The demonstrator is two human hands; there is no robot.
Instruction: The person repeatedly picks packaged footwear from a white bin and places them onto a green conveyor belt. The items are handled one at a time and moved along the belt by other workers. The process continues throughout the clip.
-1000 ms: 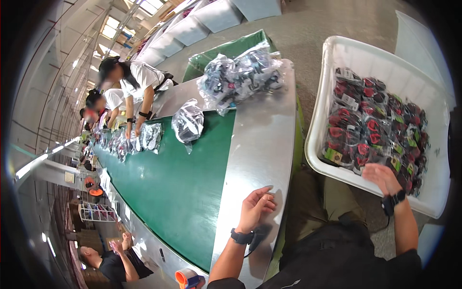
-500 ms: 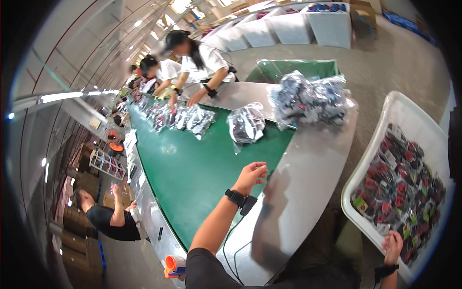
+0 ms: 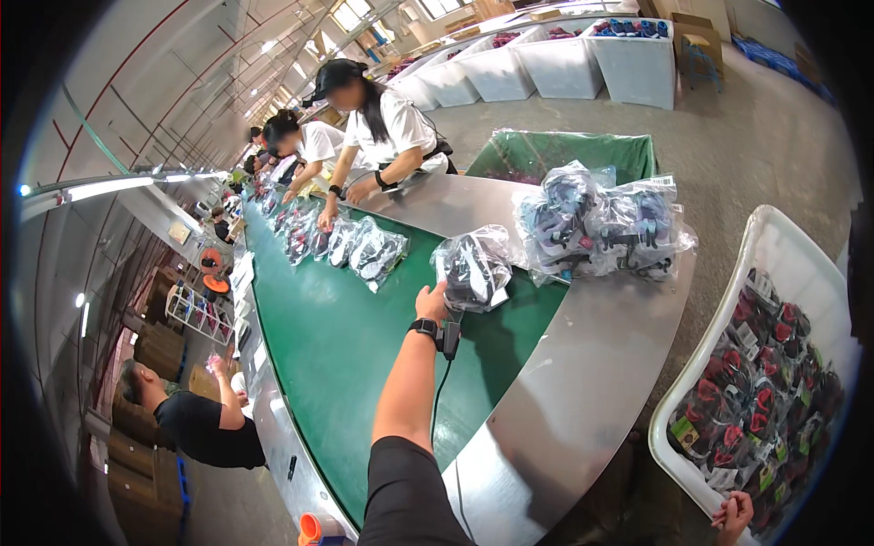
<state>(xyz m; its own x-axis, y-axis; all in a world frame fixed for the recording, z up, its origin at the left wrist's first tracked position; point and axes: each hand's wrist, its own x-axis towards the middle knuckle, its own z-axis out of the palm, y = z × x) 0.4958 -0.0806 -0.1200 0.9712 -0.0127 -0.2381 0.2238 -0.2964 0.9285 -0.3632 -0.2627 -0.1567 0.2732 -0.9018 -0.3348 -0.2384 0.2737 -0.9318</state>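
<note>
My left hand (image 3: 431,306) reaches over the green belt, its fingers closed at the lower left edge of a clear plastic bag of shoes (image 3: 473,271); the fingertips are partly hidden. The shoes inside look dark with pale parts. My right hand (image 3: 732,517) is low at the right, beside the near rim of a white bin (image 3: 669,428). Its fingers are loosely curled and apart, and nothing shows in them. Inside the bin lie many bagged dark and red shoes (image 3: 760,400). More bagged shoes (image 3: 596,223) are heaped on the metal edge beyond my left hand.
The green belt (image 3: 364,364) has a metal border (image 3: 546,391). Two co-workers in white tops (image 3: 401,127) handle a row of bagged shoes (image 3: 364,255) across it. A person in black (image 3: 209,423) stands at the left. A green-lined bin (image 3: 628,155) and white bins (image 3: 637,73) stand beyond.
My left hand has gone forward from above the belt's near right edge to the single bag. My right hand has drawn back toward the lower edge, and the whole view has shifted slightly.
</note>
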